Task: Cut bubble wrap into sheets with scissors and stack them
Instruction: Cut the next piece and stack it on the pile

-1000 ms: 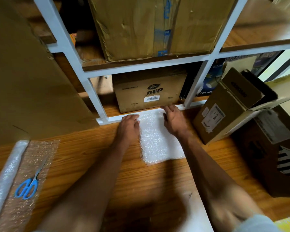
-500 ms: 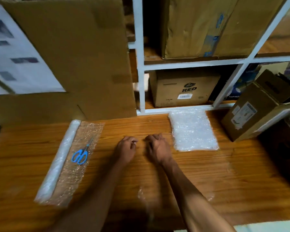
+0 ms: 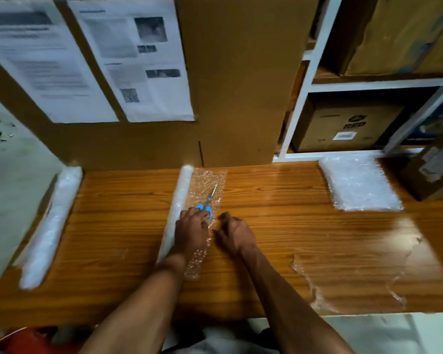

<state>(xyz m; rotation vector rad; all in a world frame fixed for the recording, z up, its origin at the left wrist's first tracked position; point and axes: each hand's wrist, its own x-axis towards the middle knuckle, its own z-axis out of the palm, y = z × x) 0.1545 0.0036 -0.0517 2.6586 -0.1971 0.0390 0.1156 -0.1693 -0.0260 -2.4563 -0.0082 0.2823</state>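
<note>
Wooden table (image 3: 279, 226) is carrying, near its middle, a roll (image 3: 177, 208) with scissors (image 3: 208, 200) lying on its unrolled flap. Left hand (image 3: 191, 231) is covering their blue handles, grip unclear; right hand (image 3: 234, 233) is hovering loosely curled, holding nothing. Stack (image 3: 358, 185) is lying far right.

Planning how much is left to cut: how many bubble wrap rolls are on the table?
2. One roll lies at the table's left edge; the other roll lies mid-table, partly unrolled, beside the left hand. Nothing suggests more.

2 bare forearms without sleeves, watch or rings, left hand (image 3: 191, 229) and right hand (image 3: 237, 233) ungloved.
</note>
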